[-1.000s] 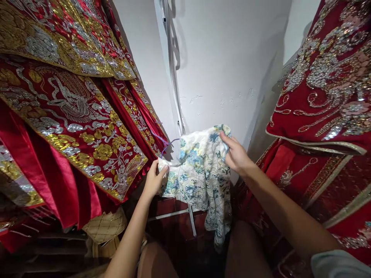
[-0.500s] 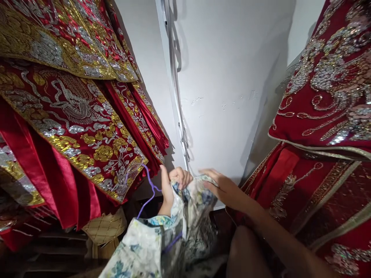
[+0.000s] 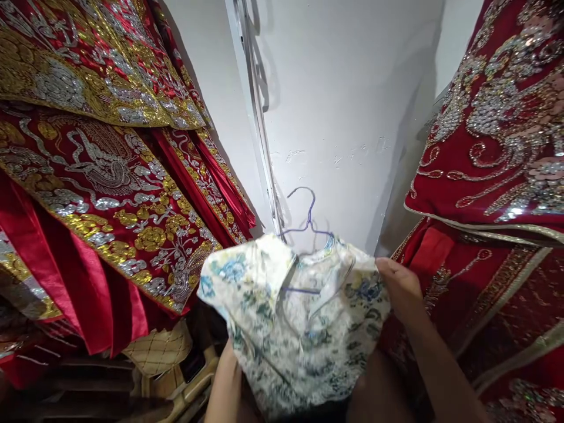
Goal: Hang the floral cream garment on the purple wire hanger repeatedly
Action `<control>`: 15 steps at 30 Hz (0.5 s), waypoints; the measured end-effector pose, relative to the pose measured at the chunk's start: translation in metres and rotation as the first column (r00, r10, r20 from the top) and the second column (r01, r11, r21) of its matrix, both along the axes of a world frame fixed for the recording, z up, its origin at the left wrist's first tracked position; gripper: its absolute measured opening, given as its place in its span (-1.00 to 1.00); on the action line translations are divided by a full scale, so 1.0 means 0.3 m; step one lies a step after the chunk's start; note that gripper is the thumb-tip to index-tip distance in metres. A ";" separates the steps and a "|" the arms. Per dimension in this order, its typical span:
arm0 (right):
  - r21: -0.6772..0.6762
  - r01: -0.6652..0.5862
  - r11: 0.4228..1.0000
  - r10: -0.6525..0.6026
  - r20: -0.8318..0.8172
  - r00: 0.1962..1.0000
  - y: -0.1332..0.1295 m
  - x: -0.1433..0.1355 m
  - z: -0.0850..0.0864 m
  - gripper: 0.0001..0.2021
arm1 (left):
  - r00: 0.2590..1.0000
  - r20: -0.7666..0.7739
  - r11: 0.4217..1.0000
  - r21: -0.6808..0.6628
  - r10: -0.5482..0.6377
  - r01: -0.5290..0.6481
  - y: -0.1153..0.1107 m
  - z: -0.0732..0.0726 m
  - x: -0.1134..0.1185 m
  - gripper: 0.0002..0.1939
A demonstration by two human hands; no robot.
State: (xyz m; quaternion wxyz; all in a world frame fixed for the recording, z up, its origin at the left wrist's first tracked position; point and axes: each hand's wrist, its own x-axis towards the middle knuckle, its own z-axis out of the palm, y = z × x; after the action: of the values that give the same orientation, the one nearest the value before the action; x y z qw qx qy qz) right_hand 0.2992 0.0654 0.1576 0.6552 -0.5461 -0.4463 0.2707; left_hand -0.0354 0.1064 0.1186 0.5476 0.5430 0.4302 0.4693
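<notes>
A white garment with blue and green floral print (image 3: 264,311) is spread out in front of me on a purple wire hanger (image 3: 311,217). The hanger's hook stands up above the neckline, and its lower bar shows inside the neck opening. At the garment's right shoulder, my right hand (image 3: 399,282) pinches the fabric edge. My left forearm rises from below on the left, but the garment hides my left hand and its fingers.
Red garments with gold and silver embroidery (image 3: 154,217) hang at the left. Beaded red garments (image 3: 497,147) hang at the right. A metal rail (image 3: 255,111) runs along the pale wall (image 3: 343,88). A wooden chair (image 3: 194,390) stands at the lower left.
The floral garment has opened out from a bunched state, and the hanger now sits upright inside it. My right hand has moved right to the shoulder; my left hand has gone behind the cloth.
</notes>
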 end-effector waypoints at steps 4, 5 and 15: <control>0.047 -0.021 0.999 0.023 -0.037 0.999 0.105 -0.002 0.094 -0.60 | 0.956 0.209 0.952 -0.272 0.204 -0.143 -0.121 -0.118 -0.089 0.06; 0.064 -0.047 0.997 0.051 -0.053 0.997 0.135 -0.020 0.110 -0.58 | 0.944 0.220 0.935 -0.312 0.244 -0.169 -0.144 -0.145 -0.089 0.03; 0.041 -0.191 0.981 0.191 0.017 0.982 0.196 -0.143 0.074 -0.57 | 0.939 0.087 0.912 -0.281 0.334 -0.298 -0.259 -0.225 0.010 -0.18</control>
State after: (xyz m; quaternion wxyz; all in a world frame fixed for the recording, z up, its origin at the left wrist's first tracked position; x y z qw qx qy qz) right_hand 0.2565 0.1241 0.1799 0.6348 -0.4885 -0.5063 0.3194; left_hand -0.0324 0.0286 0.0511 0.5591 0.3559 0.5335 0.5255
